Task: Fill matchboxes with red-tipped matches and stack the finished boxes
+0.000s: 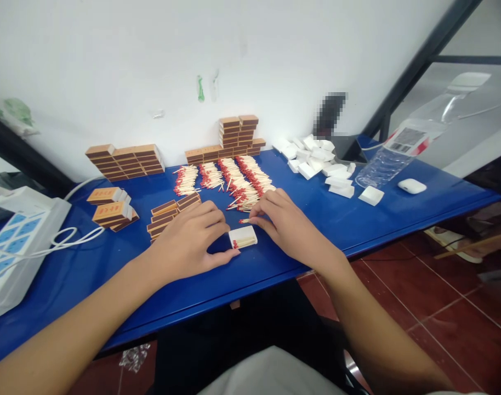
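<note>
A small white matchbox tray (pixel 243 237) lies on the blue table (pixel 184 299) in front of me, with some red-tipped matches along its near side. My left hand (pixel 197 233) grips the tray's left end between thumb and fingers. Just beyond the tray, my right hand (pixel 285 216) pinches a few matches (pixel 245 221), their red heads pointing left. Several rows of loose matches (pixel 244 184) lie right behind my hands. Beside my left hand, brown matchbox sleeves (pixel 164 215) are grouped, partly hidden by it.
Matchboxes stand stacked along the wall at left (pixel 129 162) and centre (pixel 236 137). White empty trays (pixel 312 156) are heaped at right, near a clear plastic bottle (pixel 394 153) and a white case (pixel 412 186). A power strip (pixel 20 241) with cables occupies the left edge; orange-topped boxes (pixel 110 211) sit nearby.
</note>
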`<action>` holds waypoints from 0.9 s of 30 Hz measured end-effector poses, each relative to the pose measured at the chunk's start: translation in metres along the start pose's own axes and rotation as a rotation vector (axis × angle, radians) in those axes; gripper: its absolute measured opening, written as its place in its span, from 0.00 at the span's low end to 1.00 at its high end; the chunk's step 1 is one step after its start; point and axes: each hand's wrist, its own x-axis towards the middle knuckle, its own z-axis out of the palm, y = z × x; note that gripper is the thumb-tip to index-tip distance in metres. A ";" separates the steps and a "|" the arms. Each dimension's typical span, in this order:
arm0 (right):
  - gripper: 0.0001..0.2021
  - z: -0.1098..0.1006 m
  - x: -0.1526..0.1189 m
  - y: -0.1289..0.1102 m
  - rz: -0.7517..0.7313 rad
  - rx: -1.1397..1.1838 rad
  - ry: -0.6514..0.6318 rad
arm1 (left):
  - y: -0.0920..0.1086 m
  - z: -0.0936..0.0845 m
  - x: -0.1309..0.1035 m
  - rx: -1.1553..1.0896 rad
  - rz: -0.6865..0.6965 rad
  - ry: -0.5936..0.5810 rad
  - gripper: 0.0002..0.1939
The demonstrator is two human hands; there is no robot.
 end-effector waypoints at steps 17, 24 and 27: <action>0.04 -0.019 -0.010 -0.001 -0.064 0.059 0.030 | 0.000 -0.001 0.001 0.011 0.007 0.023 0.14; 0.03 -0.017 -0.013 -0.008 -0.034 0.127 -0.025 | 0.001 0.000 0.001 -0.011 0.002 0.016 0.14; 0.04 -0.006 -0.011 -0.016 -0.034 0.119 -0.061 | 0.002 0.000 0.002 0.000 0.007 0.026 0.13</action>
